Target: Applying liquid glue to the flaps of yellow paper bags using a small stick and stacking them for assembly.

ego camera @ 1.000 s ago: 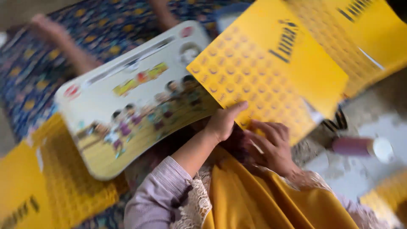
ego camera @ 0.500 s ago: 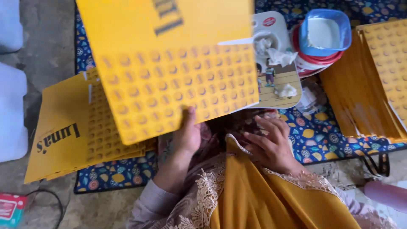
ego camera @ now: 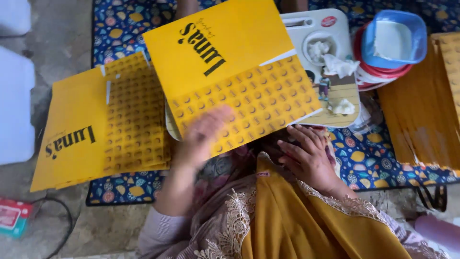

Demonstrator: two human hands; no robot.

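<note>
Floor (ego camera: 52, 43) of bare grey concrete at far left, with a red packet (ego camera: 12, 217) at its lower edge. On the patterned blue mat (ego camera: 369, 160) lies a stack of yellow printed sheets (ego camera: 96, 129), flat, long axis running left to right. Next comes the raised yellow sheet (ego camera: 230, 72), tilted, its dotted half toward me, its long axis slanting from upper left to lower right. I see my left hand (ego camera: 203, 136) under its lower left corner; motion blurs the hand, fingers seemingly extended together, but I cannot tell whether they pinch the edge. The sheet lies directly above and ahead of those fingers, so the left hand is nearer. My right hand (ego camera: 311, 160) rests just below the sheet's lower right edge, fingers loosely spread, holding nothing. Beyond: a white tray (ego camera: 330, 57) with crumpled tissue, a blue tub (ego camera: 393, 38), and an orange-brown stack (ego camera: 421, 110).
</note>
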